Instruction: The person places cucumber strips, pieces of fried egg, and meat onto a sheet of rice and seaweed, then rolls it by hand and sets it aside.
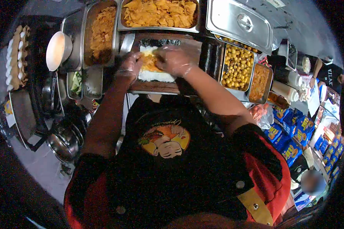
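A sheet of dark seaweed (168,42) lies on the wooden board, covered in part by a bed of white rice (156,76). Shredded orange filling (150,61) runs across the middle of the rice, with a yellow strip (148,50) at its far side. My left hand (130,65), in a clear plastic glove, has its bent fingers at the left end of the filling. From the right, my gloved right hand (176,61) curls its fingers onto the filling; its fingertips are partly hidden. A flat metal blade (127,43) lies beyond my left hand.
Dark finished rolls (210,55) lie right of the wooden board (153,87). Around it stand pans of orange sheets (160,13), shredded filling (103,32) and small yellow-brown balls (237,66). Egg trays (19,57) and a white bowl (59,50) are left; blue packets (294,129) are right.
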Motion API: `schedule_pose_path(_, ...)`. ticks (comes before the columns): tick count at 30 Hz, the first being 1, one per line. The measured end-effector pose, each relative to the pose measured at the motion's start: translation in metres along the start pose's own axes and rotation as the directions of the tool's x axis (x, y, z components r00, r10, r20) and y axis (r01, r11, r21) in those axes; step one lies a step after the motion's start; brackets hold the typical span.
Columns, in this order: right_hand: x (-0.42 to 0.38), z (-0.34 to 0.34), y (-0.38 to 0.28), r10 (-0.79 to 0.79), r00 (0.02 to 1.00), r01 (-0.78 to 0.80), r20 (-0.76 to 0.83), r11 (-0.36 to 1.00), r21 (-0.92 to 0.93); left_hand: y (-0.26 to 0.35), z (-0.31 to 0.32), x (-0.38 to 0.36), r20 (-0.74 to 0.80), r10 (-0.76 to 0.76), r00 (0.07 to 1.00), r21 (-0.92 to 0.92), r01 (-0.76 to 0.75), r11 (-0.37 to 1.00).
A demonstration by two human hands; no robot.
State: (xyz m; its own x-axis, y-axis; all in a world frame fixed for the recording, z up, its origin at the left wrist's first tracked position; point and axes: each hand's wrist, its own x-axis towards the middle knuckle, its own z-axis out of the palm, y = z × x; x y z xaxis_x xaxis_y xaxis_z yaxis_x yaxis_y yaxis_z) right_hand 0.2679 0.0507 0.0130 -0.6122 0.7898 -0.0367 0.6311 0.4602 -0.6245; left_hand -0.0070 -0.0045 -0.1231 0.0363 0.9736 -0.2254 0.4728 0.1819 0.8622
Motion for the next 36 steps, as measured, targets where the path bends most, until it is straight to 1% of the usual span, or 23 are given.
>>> schedule_pose_path(3,0.017,0.024,-0.007,-0.049,0.998,0.052,0.029,0.995,-0.082,-0.017,-0.005,0.011,0.045,-0.064,0.997,0.189,0.054,0.981)
schedule_pose_path(4,0.021,0.033,-0.007,-0.067,0.995,0.077,0.077,0.988,-0.130,0.031,-0.014,0.006,0.075,-0.168,0.983,0.295,0.139,0.945)
schedule_pose_path(6,0.023,0.041,-0.002,-0.069,0.997,0.071,0.015,0.986,-0.148,0.143,-0.037,-0.004,0.133,-0.372,0.919,0.519,0.255,0.816)
schedule_pose_path(7,0.026,0.040,0.004,-0.088,0.995,0.091,0.038,0.991,-0.102,0.108,-0.033,-0.001,0.129,-0.370,0.920,0.521,0.255,0.814)
schedule_pose_path(9,0.019,0.030,0.009,-0.107,0.992,0.110,0.066,0.993,-0.052,0.029,-0.021,0.003,0.123,0.068,0.990,0.255,-0.098,0.962)
schedule_pose_path(11,0.002,-0.002,0.007,0.056,0.998,-0.055,-0.004,0.982,0.183,0.068,-0.029,-0.006,0.140,0.059,0.988,0.305,-0.100,0.947)
schedule_pose_path(12,-0.005,-0.008,0.015,0.055,0.998,-0.054,0.000,0.982,0.180,0.085,-0.032,-0.009,0.159,0.054,0.986,0.356,-0.109,0.928)
schedule_pose_path(14,-0.018,-0.020,0.033,0.217,0.973,-0.228,0.075,0.953,0.198,0.035,-0.024,-0.001,0.133,0.119,0.984,0.376,-0.162,0.912)
schedule_pose_path(15,-0.024,-0.030,0.036,0.203,0.975,-0.213,0.087,0.969,0.122,0.017,-0.020,0.000,0.114,0.180,0.977,0.400,-0.211,0.892)
schedule_pose_path(16,-0.027,-0.030,0.041,0.204,0.975,-0.214,0.087,0.969,0.120,0.040,-0.024,0.001,0.114,0.181,0.977,0.398,-0.212,0.893)
schedule_pose_path(18,-0.031,-0.026,0.049,0.243,0.957,-0.265,0.160,0.954,0.138,0.082,-0.035,0.002,0.249,-0.097,0.964,0.412,-0.015,0.911)
schedule_pose_path(19,-0.033,-0.025,0.048,0.246,0.955,-0.269,0.166,0.953,0.141,0.060,-0.030,0.002,0.253,-0.103,0.962,0.411,-0.010,0.911)
schedule_pose_path(21,-0.034,-0.025,0.047,0.089,0.985,-0.112,0.147,0.981,0.160,-0.013,-0.015,0.015,0.173,-0.079,0.982,0.214,0.041,0.976)
schedule_pose_path(22,-0.035,-0.018,0.049,0.090,0.985,-0.114,0.145,0.980,0.162,-0.026,-0.014,0.021,0.175,-0.079,0.981,0.216,0.040,0.976)
schedule_pose_path(24,-0.041,0.002,0.056,0.009,0.997,-0.014,0.078,0.998,0.060,-0.036,-0.012,0.028,0.220,-0.247,0.944,0.034,0.246,0.969)
schedule_pose_path(25,-0.040,-0.003,0.053,0.013,0.997,-0.018,0.077,0.998,0.062,-0.018,-0.015,0.025,0.224,-0.248,0.942,0.036,0.247,0.968)
schedule_pose_path(27,-0.039,-0.013,0.048,0.113,0.981,-0.139,0.158,0.977,0.163,0.026,-0.025,0.016,0.132,0.153,0.979,0.285,-0.186,0.940)
schedule_pose_path(28,-0.039,-0.015,0.046,0.116,0.980,-0.143,0.160,0.976,0.166,0.048,-0.029,0.016,0.136,0.150,0.979,0.285,-0.184,0.941)
schedule_pose_path(30,-0.036,-0.016,0.040,0.138,0.980,-0.168,0.144,0.961,0.218,0.087,-0.034,0.019,0.296,0.366,0.882,0.449,-0.467,0.762)
schedule_pose_path(31,-0.034,-0.012,0.040,0.139,0.980,-0.169,0.144,0.961,0.218,0.105,-0.032,0.015,0.297,0.367,0.881,0.448,-0.468,0.761)
schedule_pose_path(33,-0.033,0.003,0.046,-0.034,0.999,0.031,0.025,0.994,0.104,0.131,-0.025,0.005,0.333,0.313,0.889,0.491,-0.447,0.748)
schedule_pose_path(34,-0.033,0.010,0.052,-0.031,0.999,0.028,0.025,0.994,0.105,0.126,-0.021,0.006,0.335,0.313,0.889,0.489,-0.448,0.748)
schedule_pose_path(36,-0.030,0.021,0.061,-0.038,0.998,0.037,0.040,0.999,0.035,0.115,-0.012,0.015,0.329,0.246,0.912,0.345,-0.359,0.867)
